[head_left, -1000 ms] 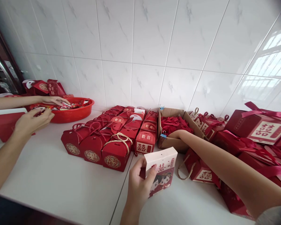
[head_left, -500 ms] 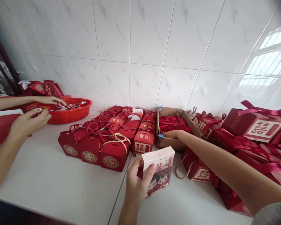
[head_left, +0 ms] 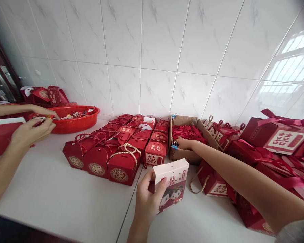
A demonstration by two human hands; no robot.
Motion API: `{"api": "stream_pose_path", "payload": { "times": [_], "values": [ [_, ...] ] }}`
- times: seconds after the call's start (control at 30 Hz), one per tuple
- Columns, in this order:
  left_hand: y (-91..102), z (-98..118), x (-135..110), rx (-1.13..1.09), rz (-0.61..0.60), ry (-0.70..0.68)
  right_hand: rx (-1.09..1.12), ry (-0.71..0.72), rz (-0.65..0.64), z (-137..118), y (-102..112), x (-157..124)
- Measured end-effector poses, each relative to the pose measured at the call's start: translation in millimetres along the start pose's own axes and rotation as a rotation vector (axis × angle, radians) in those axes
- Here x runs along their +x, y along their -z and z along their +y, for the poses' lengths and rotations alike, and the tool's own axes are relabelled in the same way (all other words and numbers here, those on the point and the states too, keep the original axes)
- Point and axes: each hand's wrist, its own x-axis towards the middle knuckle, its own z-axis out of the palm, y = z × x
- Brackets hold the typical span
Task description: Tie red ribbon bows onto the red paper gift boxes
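Could snag dark-red ribbon strips [head_left: 186, 131] on blue metal clip [head_left: 174, 147] if lifted from brown cardboard carton [head_left: 184, 156]; could crease cream-and-red rectangular paper box [head_left: 176, 184] by squeezing. Holding box in left hand [head_left: 147, 194], in front of carton. Reaching into carton with right hand [head_left: 187, 144]; cannot tell grip. Raised it slightly since earlier frame.

Cream-and-red box [head_left: 172, 185] (cartoon-patterned)
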Motion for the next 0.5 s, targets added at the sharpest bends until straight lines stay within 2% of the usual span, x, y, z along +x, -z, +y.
{"api": "stream_pose_path", "payload": {
  "times": [0.1, 0.33, 0.5],
  "values": [
    [-0.4, 0.3, 0.1, -0.001, 0.006, -0.010, 0.012, 0.029, -0.028, -1.2, 0.7, 0.6],
    [-1.1, -0.2, 0.3, 0.014, -0.009, -0.030, 0.071, 0.053, -0.280, 5.5, -3.7, 0.0],
    [-2.2, -4.9, 1.2, 0.057, 0.084, -0.049, 0.119, 0.062, -0.308, 5.3, -3.6, 0.3]
  ]
}}
